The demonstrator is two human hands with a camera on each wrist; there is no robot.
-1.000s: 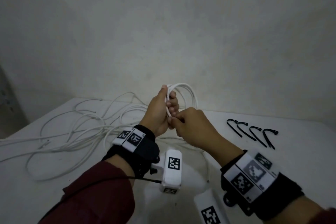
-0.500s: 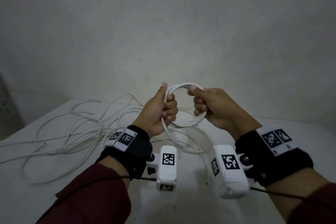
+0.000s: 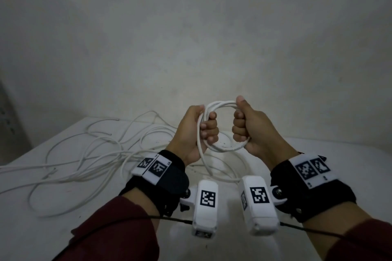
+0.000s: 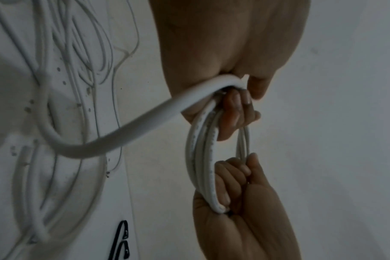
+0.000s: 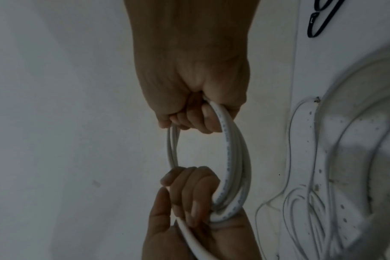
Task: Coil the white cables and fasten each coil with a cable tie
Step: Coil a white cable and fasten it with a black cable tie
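Observation:
A small coil of white cable (image 3: 222, 149) hangs in the air above the table, held between both hands. My left hand (image 3: 200, 128) grips the coil's left side with fingers curled round the strands. My right hand (image 3: 244, 127) grips its right side, thumb up. From the left fist the cable's loose tail (image 3: 206, 165) drops to the table. The coil (image 4: 200, 158) shows several turns in the left wrist view, and the same coil (image 5: 232, 158) appears in the right wrist view. Black cable ties (image 4: 121, 241) lie on the table; one tie (image 5: 318, 21) shows in the right wrist view.
Loose white cables (image 3: 89, 154) sprawl in a tangle over the left half of the white table (image 3: 339, 154). A plain wall rises right behind the table. In the head view my right wrist hides the cable ties.
My right hand moved from beside the left fist to the coil's right side and gripped it. The coil now stretches open as a ring between the two hands, which rose slightly.

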